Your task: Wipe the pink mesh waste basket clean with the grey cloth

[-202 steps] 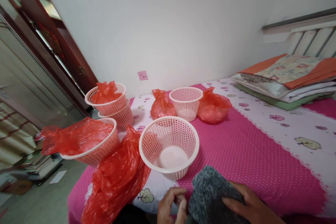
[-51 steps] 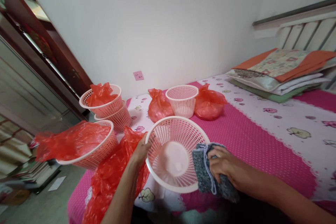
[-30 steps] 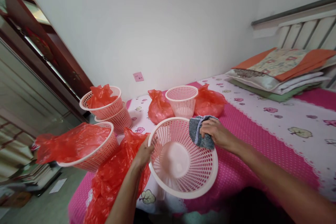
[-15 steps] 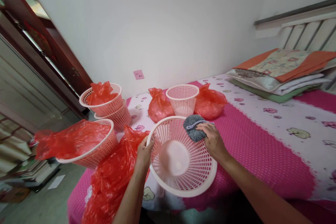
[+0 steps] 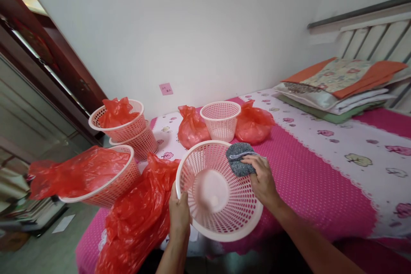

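Note:
A pale pink plastic basket (image 5: 213, 190) is tilted so that its inside faces me. My left hand (image 5: 180, 209) grips its rim at the left, thumb on the inner side. In my right hand (image 5: 261, 177) is a folded grey cloth (image 5: 240, 160), pressed over the upper right rim and inner wall of the basket. The fingers lie bent across the cloth. Close by my left hand, a crumpled red plastic bag (image 5: 138, 218) lies on the bed's front edge.
Another pink basket (image 5: 221, 122) stands behind, between two tied red bags (image 5: 192, 130). At the left are two stacked baskets (image 5: 133, 139) and a tilted basket (image 5: 111, 188) with a red bag in it. Folded bedding (image 5: 340, 90) lies at the right on the patterned bedspread (image 5: 308, 184).
My left hand has slid down the basket's left rim. My right hand and the cloth stay at the upper right rim, with a slight shift. The view has turned a little.

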